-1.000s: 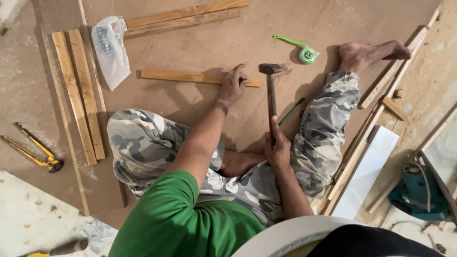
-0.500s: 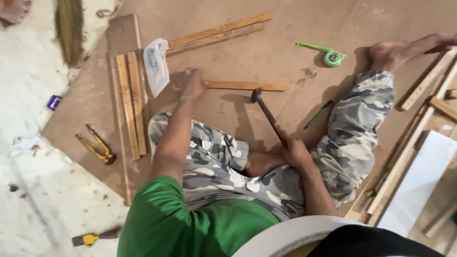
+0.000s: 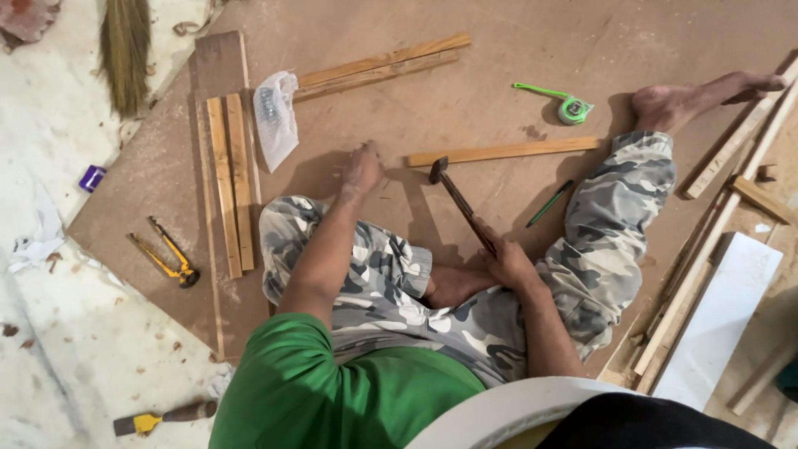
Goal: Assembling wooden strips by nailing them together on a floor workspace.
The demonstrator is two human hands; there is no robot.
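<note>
Seen from the head camera, the person sits cross-legged on a brown hardboard sheet (image 3: pixel 515 50). The right hand (image 3: pixel 507 264) is wrapped tight around the lower end of a hammer (image 3: pixel 460 202). Its handle slants up and away from those fingers, and the head hangs just short of the near end of a wooden slat (image 3: pixel 503 152). That slat lies flat, crosswise, beyond the right fingertips. The left hand (image 3: pixel 363 166) is stretched forward with its fingers bunched down onto the sheet, level with the hammer head and a little off the slat's end. Whether they pinch anything small cannot be told. Just past them to the outside lies a clear plastic bag (image 3: pixel 274 116) with dark small parts in it. This looks like the pause between blows, with the left fingers fetching or setting something by the slat's end. A clean strike would need those fingers clear of the head's path and the slat held from skidding. There is open sheet ahead of both hands. A green tape measure (image 3: pixel 572 108) and a green pencil (image 3: pixel 549 204) lie to the outside of the right fingers, near the bare foot (image 3: pixel 665 104). A pair of short slats (image 3: pixel 229 183) and yellow pliers (image 3: pixel 170 258) lie well outside the left fingers by the sheet's edge. Two long strips (image 3: pixel 378 66) lie far ahead of both hands.
</note>
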